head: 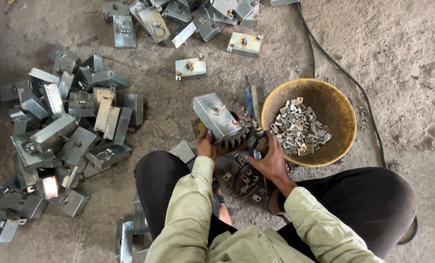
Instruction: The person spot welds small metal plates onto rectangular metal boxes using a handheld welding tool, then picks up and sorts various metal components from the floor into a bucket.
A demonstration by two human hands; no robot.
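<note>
My left hand [206,144] grips a grey sheet-metal box [216,117], holding it tilted on a toothed gear-like block [233,138] on the floor between my knees. My right hand [268,158] is closed around a small tool or metal piece just right of the gear; its exact shape is hidden by my fingers. A blue-and-yellow upright part [251,101] stands behind the gear. Small flat metal pieces [244,178] lie scattered on a dark round plate under my right wrist.
A yellow bowl [335,113] with several small metal clips [298,127] sits at the right. A large heap of metal boxes [66,139] lies at the left, another heap [178,17] at the top. A black cable [346,75] runs along the sandy floor.
</note>
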